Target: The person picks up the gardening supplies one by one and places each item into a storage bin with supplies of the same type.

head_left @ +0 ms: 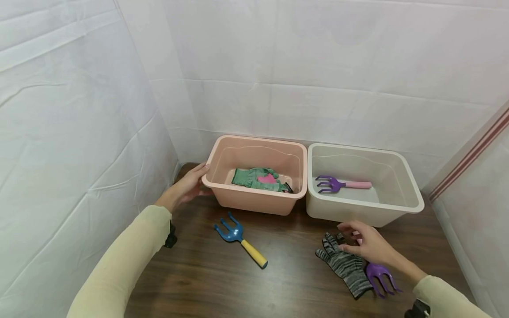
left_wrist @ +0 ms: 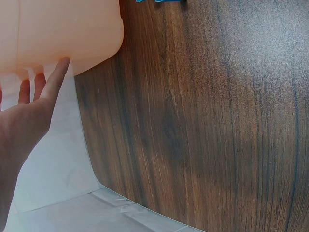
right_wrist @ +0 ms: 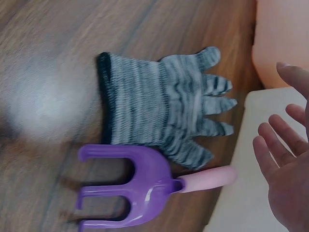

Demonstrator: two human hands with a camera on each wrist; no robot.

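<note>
At the left end of a pink plastic bin [head_left: 250, 202], my left hand [head_left: 187, 187] rests its fingers against the side; the left wrist view shows them extended along the wall. My right hand [head_left: 367, 244] hovers with loosely bent fingers, holding nothing. Below it lie a grey-and-black striped knit glove [right_wrist: 140, 101] and a purple hand rake [right_wrist: 152, 186] with a pink handle. In the head view the hand hides that handle. To the left on the table is a blue hand rake [head_left: 234, 232] with a yellow handle.
Inside the pink bin are a green glove [head_left: 248, 177] and a pink item whose kind I cannot tell. The off-white bin [head_left: 350, 213] beside it contains another purple hand rake [head_left: 335, 185]. White cloth walls [head_left: 326, 110] enclose the wooden table [head_left: 207, 282].
</note>
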